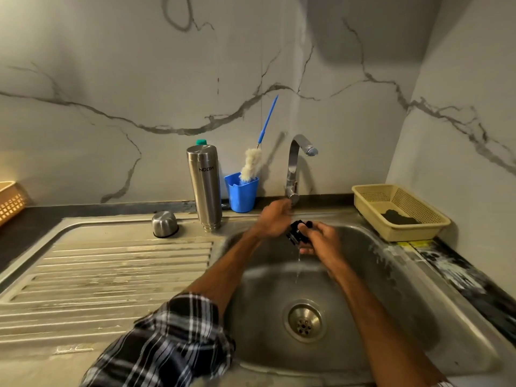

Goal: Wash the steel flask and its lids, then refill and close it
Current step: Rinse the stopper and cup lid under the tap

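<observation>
A checked sleeve [167,344] covers the left upper arm at the bottom of the view, and both bare forearms reach out over the steel sink [391,275]. Its round drain [305,321] lies between the two arms, and a thin thread of water falls toward it from above.

Over the far half of the basin the right hand [321,238] holds the black inner lid [297,233]. Its grip is clamped on the lid, fingers curled round it, and water drips from beneath. The left hand [272,219] is just beside the lid, stretched toward the foot of the tap [293,169]. It is blurred, so whether its grip is apart or together cannot be told.

To the left, the ribbed drainboard [111,275] carries the steel cup lid [164,224], set mouth down near its far edge. Just right of it stands the steel flask [205,185], upright but inverted, with its threaded neck on the drainboard. A green cap [201,142] shows behind the flask's top.

Beside the flask a blue cup [241,195] holds a bottle brush [251,164], white bristles in the cup and blue handle leaning against the marble wall [111,79]. On the right, a beige basket [371,202] sits at the sink's far corner with a dark pad [400,219] inside. At the far left edge an orange basket [11,199] rests on the dark table [28,227].
</observation>
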Demonstrator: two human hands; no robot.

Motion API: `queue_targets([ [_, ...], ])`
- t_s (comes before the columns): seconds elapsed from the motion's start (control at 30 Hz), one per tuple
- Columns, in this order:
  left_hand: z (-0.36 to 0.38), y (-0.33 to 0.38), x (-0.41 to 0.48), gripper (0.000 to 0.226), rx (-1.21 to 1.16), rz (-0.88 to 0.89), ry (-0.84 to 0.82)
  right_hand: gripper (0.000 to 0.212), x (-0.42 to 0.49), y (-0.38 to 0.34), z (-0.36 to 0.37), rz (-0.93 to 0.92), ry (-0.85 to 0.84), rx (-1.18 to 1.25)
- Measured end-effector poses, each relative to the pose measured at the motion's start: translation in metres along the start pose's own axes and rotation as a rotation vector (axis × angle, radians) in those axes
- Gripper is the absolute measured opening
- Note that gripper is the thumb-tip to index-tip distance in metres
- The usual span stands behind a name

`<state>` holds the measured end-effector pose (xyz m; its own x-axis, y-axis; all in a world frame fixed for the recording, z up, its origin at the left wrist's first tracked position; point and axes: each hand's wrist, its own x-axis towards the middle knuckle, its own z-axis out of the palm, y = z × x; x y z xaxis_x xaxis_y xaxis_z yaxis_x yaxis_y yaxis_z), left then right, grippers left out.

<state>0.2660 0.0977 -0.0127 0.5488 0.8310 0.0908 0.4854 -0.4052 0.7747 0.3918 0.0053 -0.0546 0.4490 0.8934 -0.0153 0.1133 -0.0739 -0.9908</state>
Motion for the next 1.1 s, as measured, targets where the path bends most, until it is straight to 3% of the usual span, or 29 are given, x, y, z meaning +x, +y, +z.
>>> queue_targets([
  [0.2, 0.018, -0.025, -0.047, 0.032, -0.094, -0.014, 0.197, 0.042, -0.004, -0.003, -0.004, 0.087, -0.088, 0.232],
  [0.33, 0.022, -0.031, -0.07, 0.035, -0.189, -0.024, 0.272, 0.048, -0.009, -0.008, -0.006, 0.124, -0.193, 0.383],
  [0.47, 0.026, -0.034, -0.083, 0.04, -0.122, 0.057, 0.318, 0.049, -0.012, -0.01, -0.003, 0.158, -0.301, 0.395],
  [0.6, 0.025, -0.04, -0.086, 0.037, -0.127, 0.106, 0.379, 0.049, -0.016, -0.01, 0.004, 0.121, -0.381, 0.287],
  [0.77, 0.024, -0.049, -0.086, 0.035, -0.149, 0.12, 0.44, 0.053, -0.026, -0.015, 0.013, 0.031, -0.29, -0.029],
  [0.97, 0.025, -0.051, -0.087, 0.036, -0.13, 0.099, 0.486, 0.059, -0.022, -0.04, 0.013, -0.506, 0.28, -0.169],
  [1.03, 0.025, -0.051, -0.088, 0.036, -0.139, 0.096, 0.501, 0.057, -0.021, -0.024, 0.02, -0.441, 0.288, -0.33],
  [1.1, 0.025, -0.05, -0.089, 0.037, -0.141, 0.082, 0.508, 0.05, -0.021, -0.002, 0.028, -0.145, 0.026, -0.537],
])
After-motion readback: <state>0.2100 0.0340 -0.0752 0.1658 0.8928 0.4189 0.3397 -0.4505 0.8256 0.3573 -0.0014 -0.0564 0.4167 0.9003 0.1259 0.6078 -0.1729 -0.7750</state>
